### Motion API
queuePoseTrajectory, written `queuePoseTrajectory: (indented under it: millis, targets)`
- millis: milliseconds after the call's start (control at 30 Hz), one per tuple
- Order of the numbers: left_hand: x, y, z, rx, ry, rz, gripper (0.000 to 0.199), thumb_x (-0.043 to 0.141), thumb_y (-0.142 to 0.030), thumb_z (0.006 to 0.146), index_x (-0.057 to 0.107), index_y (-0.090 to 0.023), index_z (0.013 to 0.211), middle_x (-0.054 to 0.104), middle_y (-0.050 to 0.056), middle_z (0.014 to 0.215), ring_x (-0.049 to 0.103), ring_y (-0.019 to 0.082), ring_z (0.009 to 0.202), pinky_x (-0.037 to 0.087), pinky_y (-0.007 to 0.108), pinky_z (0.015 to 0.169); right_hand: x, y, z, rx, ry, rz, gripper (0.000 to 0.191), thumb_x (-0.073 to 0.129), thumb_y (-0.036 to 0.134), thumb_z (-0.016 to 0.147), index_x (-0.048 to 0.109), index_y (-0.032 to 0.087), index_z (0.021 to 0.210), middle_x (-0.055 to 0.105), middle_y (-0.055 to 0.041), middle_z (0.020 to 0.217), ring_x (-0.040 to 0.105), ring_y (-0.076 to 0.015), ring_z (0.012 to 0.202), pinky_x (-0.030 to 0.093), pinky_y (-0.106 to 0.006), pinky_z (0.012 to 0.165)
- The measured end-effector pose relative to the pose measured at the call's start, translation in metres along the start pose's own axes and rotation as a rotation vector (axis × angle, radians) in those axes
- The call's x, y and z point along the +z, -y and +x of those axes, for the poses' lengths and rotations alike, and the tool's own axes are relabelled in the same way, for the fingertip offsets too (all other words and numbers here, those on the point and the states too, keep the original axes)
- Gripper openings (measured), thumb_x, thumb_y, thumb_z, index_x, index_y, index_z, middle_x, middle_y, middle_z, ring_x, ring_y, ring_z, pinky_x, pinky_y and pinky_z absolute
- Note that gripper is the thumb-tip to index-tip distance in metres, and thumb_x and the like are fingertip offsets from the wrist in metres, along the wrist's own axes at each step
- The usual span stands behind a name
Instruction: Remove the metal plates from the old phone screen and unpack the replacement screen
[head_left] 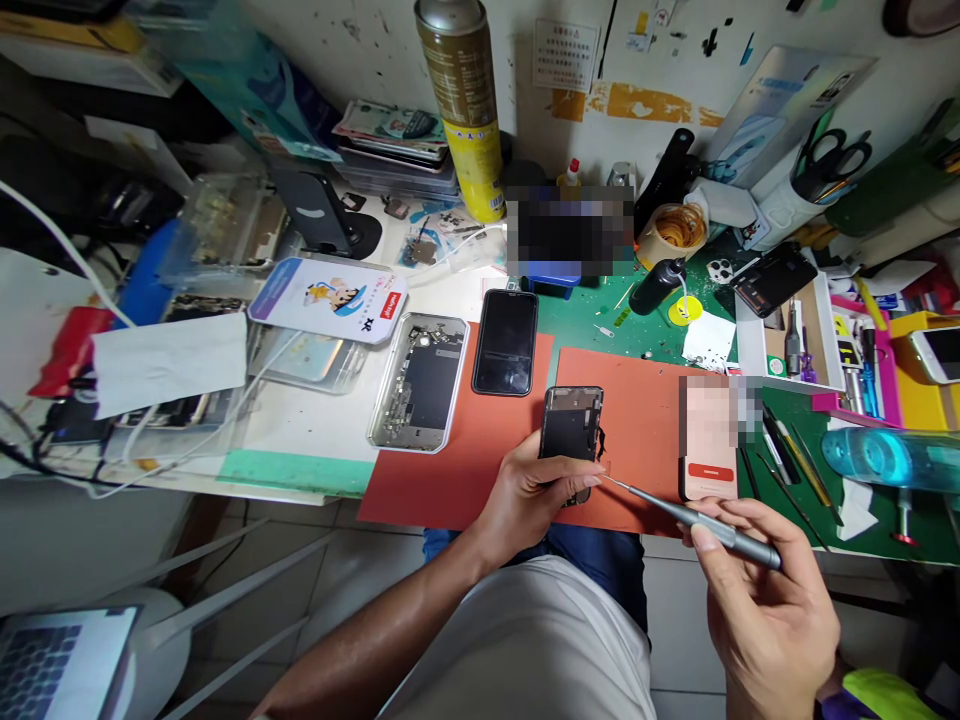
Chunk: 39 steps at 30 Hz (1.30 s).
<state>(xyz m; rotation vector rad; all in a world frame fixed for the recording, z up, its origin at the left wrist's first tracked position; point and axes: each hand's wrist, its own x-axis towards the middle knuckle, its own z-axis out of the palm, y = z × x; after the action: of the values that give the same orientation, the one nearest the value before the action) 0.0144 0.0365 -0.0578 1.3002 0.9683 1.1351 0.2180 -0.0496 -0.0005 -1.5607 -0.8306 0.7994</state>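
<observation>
Phone screen assembly point(570, 430), dark side up with a metal frame, lies on the orange mat point(450, 470) at its near edge. Seen from the head camera, the left hand point(529, 495) is closed over the lower end of this assembly, thumb and fingers pinching its bottom edge. The right hand point(757, 600), nearer the camera and to the right of the assembly, is wrapped around a slim grey screwdriver point(697, 520); the tool's fine tip reaches left and meets the bottom right corner of the assembly, just by the left thumb.

Farther back on the mat from the assembly lies a black phone point(506, 342), face up. Left of that, half off the mat on the white bench, sits an opened phone housing point(420, 382) showing its insides. Just right of the assembly, another phone with a lit pinkish screen point(709, 440) rests on the mat's right edge. Well behind the assembly a tall spray can point(461, 105) stands by the wall.
</observation>
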Motion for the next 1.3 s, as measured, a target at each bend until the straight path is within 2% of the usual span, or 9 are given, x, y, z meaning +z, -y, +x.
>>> queuePoseTrajectory:
  millis: [167,367,567,700,767,900,1000,1300]
  targets:
    - [0.0,-0.001,0.0,-0.015,0.004,-0.015,0.011,0.079,-0.021,0.093,0.088,-0.025,0.099,0.072,0.004,0.087,0.069,0.013,0.069,0.057,0.023,0.061,0.001,-0.004,0.001,0.003,0.002,0.007,0.042,0.087,0.015,0.084,0.071,0.021,0.122,0.083,-0.0056,0.107,0.081,-0.0178,0.095,0.064,-0.023,0.088]
    - [0.0,-0.001,-0.001,-0.108,-0.002,-0.031,0.009,0.081,-0.025,0.092,0.089,-0.025,0.096,0.075,0.004,0.083,0.071,0.014,0.069,0.057,0.024,0.063,-0.001,-0.003,0.0,0.015,-0.007,0.045,0.04,0.087,0.016,0.085,0.072,0.021,0.121,0.083,-0.0048,0.107,0.08,-0.0161,0.096,0.063,-0.023,0.091]
    - [-0.008,-0.006,0.004,-0.227,-0.109,-0.007,0.011,0.082,-0.033,0.089,0.087,-0.024,0.092,0.08,0.005,0.092,0.073,0.019,0.083,0.058,0.026,0.074,-0.007,0.007,0.004,0.069,-0.107,0.132,0.037,0.088,0.02,0.084,0.073,0.019,0.117,0.081,-0.0054,0.104,0.078,-0.0152,0.089,0.063,-0.023,0.088]
    - [-0.01,-0.009,0.006,-0.403,-0.148,-0.176,0.02,0.083,-0.042,0.088,0.084,-0.023,0.092,0.079,0.004,0.092,0.071,0.019,0.08,0.057,0.026,0.07,-0.008,0.011,0.007,0.097,-0.142,0.157,0.036,0.089,0.022,0.083,0.074,0.02,0.116,0.081,-0.0056,0.103,0.077,-0.0138,0.084,0.062,-0.022,0.084]
    - [-0.009,-0.009,0.005,-0.448,-0.157,-0.302,0.022,0.086,-0.043,0.085,0.081,-0.022,0.092,0.078,0.003,0.094,0.068,0.016,0.077,0.055,0.024,0.067,-0.008,0.012,0.007,0.113,-0.133,0.157,0.037,0.09,0.024,0.083,0.075,0.02,0.117,0.081,-0.0061,0.103,0.077,-0.0139,0.083,0.062,-0.021,0.082]
    - [-0.006,-0.012,0.002,-0.454,-0.194,-0.473,0.026,0.092,-0.04,0.08,0.077,-0.02,0.085,0.073,0.001,0.091,0.064,0.012,0.075,0.054,0.02,0.068,-0.008,0.012,0.004,0.142,-0.09,0.169,0.037,0.09,0.026,0.083,0.075,0.021,0.117,0.081,-0.0063,0.104,0.078,-0.0145,0.083,0.063,-0.021,0.082]
    - [-0.006,-0.018,-0.001,-0.498,-0.179,-0.552,0.029,0.093,-0.04,0.079,0.074,-0.019,0.085,0.07,0.0,0.085,0.062,0.011,0.069,0.053,0.02,0.065,-0.009,0.012,0.0,0.16,-0.038,0.174,0.037,0.089,0.026,0.084,0.074,0.023,0.119,0.081,-0.0064,0.105,0.078,-0.0144,0.082,0.064,-0.021,0.082]
    - [-0.008,-0.02,-0.012,-0.541,-0.103,-0.638,0.036,0.097,-0.041,0.075,0.071,-0.016,0.078,0.072,0.002,0.075,0.061,0.009,0.061,0.05,0.018,0.058,-0.006,0.019,-0.009,0.133,-0.009,0.049,0.033,0.089,0.031,0.084,0.074,0.024,0.113,0.083,-0.0058,0.097,0.08,-0.0147,0.075,0.065,-0.015,0.074]
